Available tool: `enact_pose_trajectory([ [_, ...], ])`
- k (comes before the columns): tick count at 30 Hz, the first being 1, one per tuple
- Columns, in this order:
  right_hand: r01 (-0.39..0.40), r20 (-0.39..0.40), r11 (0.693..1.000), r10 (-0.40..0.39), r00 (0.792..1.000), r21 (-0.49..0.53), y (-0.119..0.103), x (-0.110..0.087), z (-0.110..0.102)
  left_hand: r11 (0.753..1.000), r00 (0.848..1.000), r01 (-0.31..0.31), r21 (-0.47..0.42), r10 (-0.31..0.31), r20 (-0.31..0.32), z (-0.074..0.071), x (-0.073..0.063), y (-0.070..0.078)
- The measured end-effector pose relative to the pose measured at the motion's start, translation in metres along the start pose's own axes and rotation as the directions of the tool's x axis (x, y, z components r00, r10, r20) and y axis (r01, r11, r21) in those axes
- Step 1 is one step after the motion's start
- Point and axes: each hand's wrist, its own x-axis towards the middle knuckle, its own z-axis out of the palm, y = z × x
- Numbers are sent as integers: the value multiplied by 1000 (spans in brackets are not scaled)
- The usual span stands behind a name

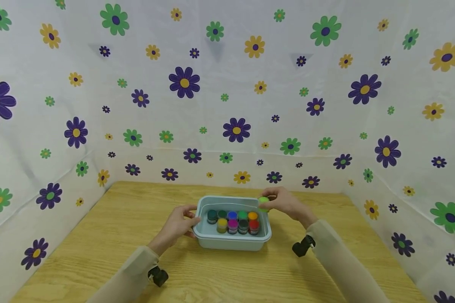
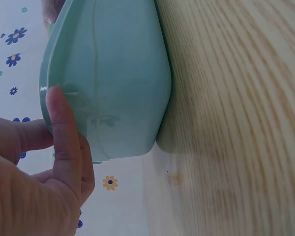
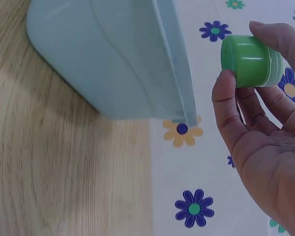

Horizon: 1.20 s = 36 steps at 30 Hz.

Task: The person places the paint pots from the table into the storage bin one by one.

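A pale blue plastic tub (image 1: 227,243) stands on the wooden table with several small paint jars in it, among them a red jar (image 1: 254,227), a yellow jar (image 1: 222,225) and a magenta jar (image 1: 233,226). My left hand (image 1: 177,224) grips the tub's left end, its thumb and fingers at the rim (image 2: 45,73). At the tub's back right corner my right hand (image 1: 284,203) pinches a light green paint jar (image 3: 250,61) between thumb and fingers, level with the rim. In the right wrist view that jar is beside the tub's wall, apart from it.
The wooden table (image 1: 136,206) runs back to a white flower-printed sheet (image 1: 197,113), which also hangs along both sides. A black wrist camera (image 1: 158,276) sits on the left sleeve, another black camera (image 1: 302,246) on the right.
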Motion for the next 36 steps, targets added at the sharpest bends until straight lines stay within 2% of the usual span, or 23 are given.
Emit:
enact_pose_trajectory([
  [9, -14, 48, 1000, 15, 999, -8, -9, 5, 23, 1000, 1000, 2, 6, -2, 3, 2, -1, -1],
  [14, -27, 44, 999, 27, 999, -22, -10, 10, 35, 1000, 1000, -4, 9, 3, 4, 2, -1, -2],
  [21, -67, 76, 997, 69, 995, -29, -15, 15, 52, 1000, 1000, -4, 24, 4, -5, 2, -1, 0],
  [29, -32, 69, 995, 39, 997, -97, -17, 19, 69, 1000, 1000, -6, 30, 6, -8, 1, 0, 0],
  [36, -13, 60, 998, 17, 998, -66, -21, 21, 86, 999, 1000, -15, 40, 16, -10, 1, 0, -2],
])
